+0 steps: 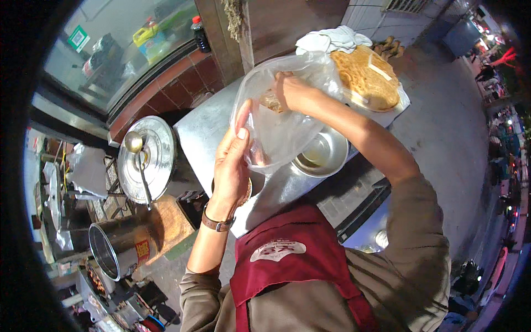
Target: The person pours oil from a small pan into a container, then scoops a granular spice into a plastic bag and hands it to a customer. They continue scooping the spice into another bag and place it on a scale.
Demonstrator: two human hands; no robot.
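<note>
My left hand (pixel 234 162) holds the edge of a clear plastic bag (pixel 286 137), thumb on the near side and fingers behind the film. Inside the bag's wide mouth is my right hand (pixel 288 91), its fingers curled. Brown, crumpled-looking contents (pixel 270 101) show beside that hand; whether it grips them is hidden. Below the bag, a steel bowl (pixel 332 155) stands at the table's near edge with some liquid in the bottom. Partly hidden behind my left wrist is another round container (pixel 249 193).
A large round golden-brown flatbread (pixel 365 79) with pale strips lies on the metal table (pixel 207 124), near a white cloth (pixel 327 39). On the left, a ladle (pixel 139 162) rests on a round metal lid (pixel 161 166). A tall steel pot (pixel 124 247) stands lower left.
</note>
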